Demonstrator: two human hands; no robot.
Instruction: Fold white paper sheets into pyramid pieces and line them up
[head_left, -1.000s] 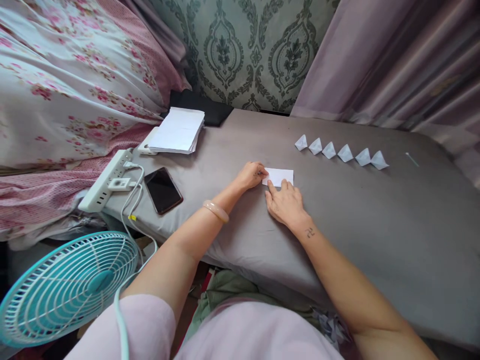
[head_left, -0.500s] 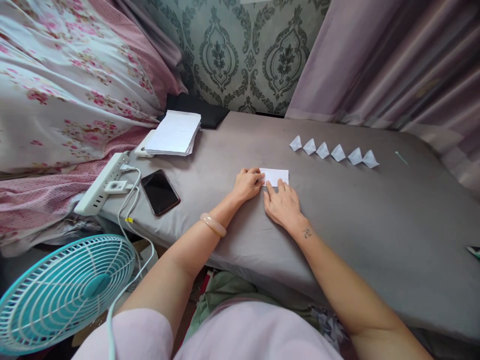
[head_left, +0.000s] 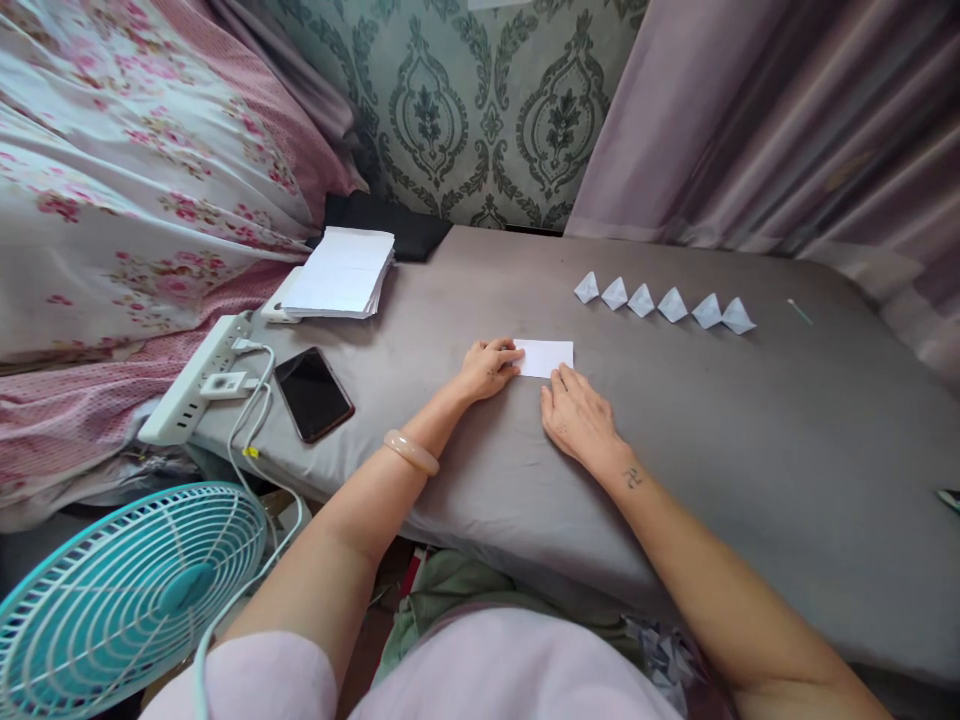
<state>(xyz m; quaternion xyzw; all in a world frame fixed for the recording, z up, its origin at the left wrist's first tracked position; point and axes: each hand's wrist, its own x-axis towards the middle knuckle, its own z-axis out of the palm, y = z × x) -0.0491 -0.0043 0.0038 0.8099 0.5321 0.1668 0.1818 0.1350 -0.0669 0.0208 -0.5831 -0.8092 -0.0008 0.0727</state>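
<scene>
From the head view, we saw a small white rectangle of paper (head_left: 545, 358) lying flat on a grey cloth-covered surface (head_left: 750, 450), with the left hand (head_left: 487, 370) at its left end and the right hand (head_left: 579, 412) at its near right corner. The left fingers were bent, their tips over the paper, and we could not tell whether they pinched it or only pressed it down. The right fingers lay close together and nearly straight, tips at the paper's near edge, the thumb a little apart; we could not tell whether they gripped the edge. Beyond the paper, to the right, we counted six folded white paper pieces (head_left: 640, 300) in a slanting row, the two at the right end closest together, and past them a thin pale stick (head_left: 799, 312). To the left we had a dark-screened phone (head_left: 313, 395) lying flat beside a white power strip (head_left: 193, 385) with cables plugged in, and farther back a stack of white paper (head_left: 341, 270) in front of a flat black item (head_left: 412, 235). A turquoise fan (head_left: 135, 600) filled our lower left corner.
</scene>
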